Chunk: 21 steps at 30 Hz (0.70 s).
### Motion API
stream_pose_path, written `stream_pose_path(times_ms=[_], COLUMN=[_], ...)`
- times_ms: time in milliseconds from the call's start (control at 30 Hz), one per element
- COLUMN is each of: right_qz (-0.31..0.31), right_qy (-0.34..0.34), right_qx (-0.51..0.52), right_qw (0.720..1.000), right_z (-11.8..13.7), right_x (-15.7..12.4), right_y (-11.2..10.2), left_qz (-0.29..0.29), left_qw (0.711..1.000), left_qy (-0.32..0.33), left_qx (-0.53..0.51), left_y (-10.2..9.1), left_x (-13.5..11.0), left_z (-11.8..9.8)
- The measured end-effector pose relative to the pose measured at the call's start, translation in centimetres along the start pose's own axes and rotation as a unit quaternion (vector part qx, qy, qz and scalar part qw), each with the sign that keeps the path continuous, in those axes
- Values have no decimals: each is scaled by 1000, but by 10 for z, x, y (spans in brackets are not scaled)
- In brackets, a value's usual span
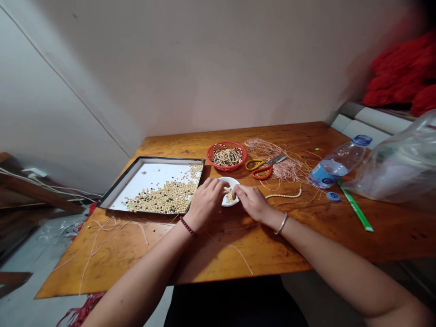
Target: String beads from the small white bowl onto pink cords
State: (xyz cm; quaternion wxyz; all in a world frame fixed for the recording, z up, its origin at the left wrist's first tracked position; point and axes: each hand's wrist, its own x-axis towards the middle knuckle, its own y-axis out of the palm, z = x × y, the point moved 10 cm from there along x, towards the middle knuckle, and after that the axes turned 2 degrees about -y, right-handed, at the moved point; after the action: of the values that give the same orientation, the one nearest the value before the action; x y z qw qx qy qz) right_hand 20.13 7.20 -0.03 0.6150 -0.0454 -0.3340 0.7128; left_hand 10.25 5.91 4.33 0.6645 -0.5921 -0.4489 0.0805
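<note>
Okay, both hands are working at one spot: the small white dish (230, 182) near the middle of the desk (272, 247), with the beads in it (229, 196) just between the two sets of fingertips. Dish looks round, so no useful long axis. Neither hand is clearly nearer.

Left hand (206, 204) comes in from the dish's left, back up, fingers (216, 186) curled and touching the rim. Right hand (252, 203) comes in from the right, back up, fingers (239, 191) bent down in a narrow cluster over the beads. Can't tell if either hand has a bead; fingertips hide that.

Left wrist has a dark red beaded bracelet (187, 225), right wrist a silver bangle (281, 223). Just left of the dish: black-rimmed tray (163, 159) of loose beads (166, 197). Behind it: red bowl (226, 156) of strung beads, scissors (264, 166) with orange and yellow handles, pink cord (269, 152). To the right: short bead strand (284, 195), water bottle (337, 161) on its side.
</note>
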Motion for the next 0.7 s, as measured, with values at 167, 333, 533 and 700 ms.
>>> stream_pose_path(times_ms=[167,333,533,700], right_qz=[-53,-13,18,3], right_qy=[33,185,245,246], right_qx=[68,433,611,613], right_qw=[996,882,753,751], right_z=[-11,-39,-39,-42], right_x=[4,5,5,6], right_y=[-8,14,20,16], left_qz=[-63,67,173,182], left_qw=[989,994,983,983], left_qy=[-130,-49,-1,-9], left_qx=[9,72,54,-34], left_y=[-18,2,28,28], left_x=[-1,2,-5,-6], left_z=[31,21,6,4])
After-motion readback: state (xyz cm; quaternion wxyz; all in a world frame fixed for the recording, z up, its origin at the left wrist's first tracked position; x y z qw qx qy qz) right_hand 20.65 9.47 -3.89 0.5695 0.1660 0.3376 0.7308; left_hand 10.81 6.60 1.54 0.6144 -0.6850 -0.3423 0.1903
